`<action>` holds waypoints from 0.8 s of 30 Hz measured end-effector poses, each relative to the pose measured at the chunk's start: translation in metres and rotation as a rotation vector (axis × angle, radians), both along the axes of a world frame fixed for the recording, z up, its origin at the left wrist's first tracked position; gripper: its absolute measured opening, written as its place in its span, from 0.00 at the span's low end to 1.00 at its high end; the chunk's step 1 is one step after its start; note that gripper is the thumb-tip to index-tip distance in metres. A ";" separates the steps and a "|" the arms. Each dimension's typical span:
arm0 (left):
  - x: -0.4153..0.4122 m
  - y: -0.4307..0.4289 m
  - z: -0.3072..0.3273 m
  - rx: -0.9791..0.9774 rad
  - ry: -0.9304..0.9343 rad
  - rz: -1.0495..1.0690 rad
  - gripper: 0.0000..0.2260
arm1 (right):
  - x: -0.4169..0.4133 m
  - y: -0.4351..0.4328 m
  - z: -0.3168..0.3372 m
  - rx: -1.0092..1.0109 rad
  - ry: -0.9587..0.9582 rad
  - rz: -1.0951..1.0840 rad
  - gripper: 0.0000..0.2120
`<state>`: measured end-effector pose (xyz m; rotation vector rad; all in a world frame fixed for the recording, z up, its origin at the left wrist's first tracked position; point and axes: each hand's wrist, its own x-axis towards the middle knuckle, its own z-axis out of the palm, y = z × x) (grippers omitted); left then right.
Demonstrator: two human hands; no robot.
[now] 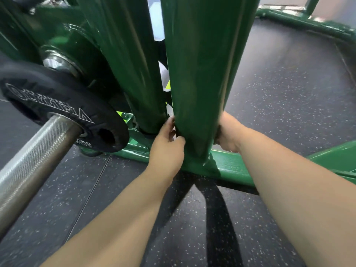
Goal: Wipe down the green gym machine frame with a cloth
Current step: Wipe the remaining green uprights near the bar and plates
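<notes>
two bare forearms reach in from the bottom edge, with no sleeves, watch or bands showing. the left hand and right hand wear no gloves. the fingers carry no rings.

Cloth mostly hidden behind green upright, hands' fingertips hidden too, barbell cropped left

two hands, two green uprights, one weight plate, one barbell

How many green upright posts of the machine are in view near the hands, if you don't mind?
2: the near post between both hands, and the far post to its left beside the weight plate. Others may be hidden.
</notes>
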<state>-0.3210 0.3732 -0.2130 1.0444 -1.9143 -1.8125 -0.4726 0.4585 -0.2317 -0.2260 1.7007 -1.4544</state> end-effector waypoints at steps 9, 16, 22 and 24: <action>-0.002 0.005 0.088 0.055 0.118 0.163 0.22 | 0.006 0.018 0.073 -0.062 -0.085 -0.172 0.08; 0.004 0.016 0.289 0.041 0.115 0.184 0.19 | 0.036 0.043 0.280 -0.175 -0.101 -0.337 0.11; 0.045 0.046 0.442 0.160 -0.053 -0.112 0.08 | 0.092 0.068 0.465 -0.191 -0.190 -0.397 0.13; 0.057 0.049 0.495 0.168 -0.024 -0.192 0.14 | 0.115 0.071 0.523 -0.238 -0.213 -0.370 0.12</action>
